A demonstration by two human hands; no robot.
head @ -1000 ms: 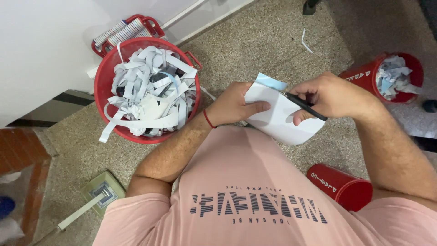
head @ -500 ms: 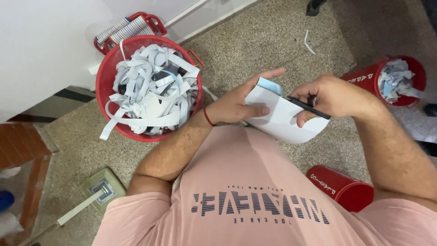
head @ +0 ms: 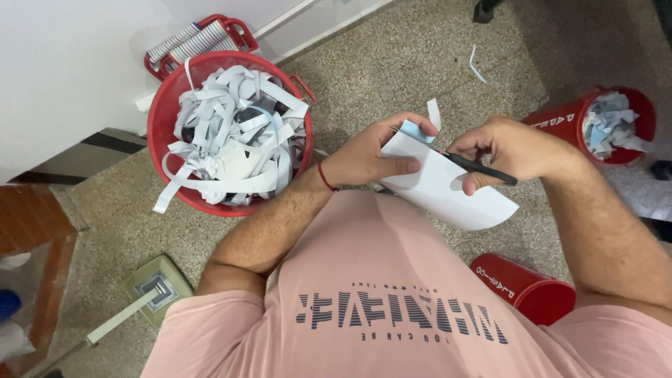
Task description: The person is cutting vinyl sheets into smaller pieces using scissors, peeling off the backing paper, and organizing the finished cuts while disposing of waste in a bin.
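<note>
My left hand (head: pixel 374 155) grips the upper left edge of a white sheet of paper (head: pixel 448 190) held in front of my chest. My right hand (head: pixel 514 148) is closed on black-handled scissors (head: pixel 479 168) that lie across the sheet, their blades toward its top edge. A narrow strip of paper (head: pixel 434 113) sticks up from the top of the sheet beside a pale blue corner (head: pixel 416 131). Both hands hover above a speckled stone floor.
A large red basket (head: pixel 168 112) full of white paper strips stands to the left by the wall. A small red cup (head: pixel 640 119) of paper scraps stands at the right, another red cup (head: pixel 525 283) lies near my right elbow. A loose strip (head: pixel 477 66) lies on the floor.
My left index finger, raised half a second ago, has curled back down over the sheet's top. A cut strip now stands up at the top edge. The hands stay in the same place.
</note>
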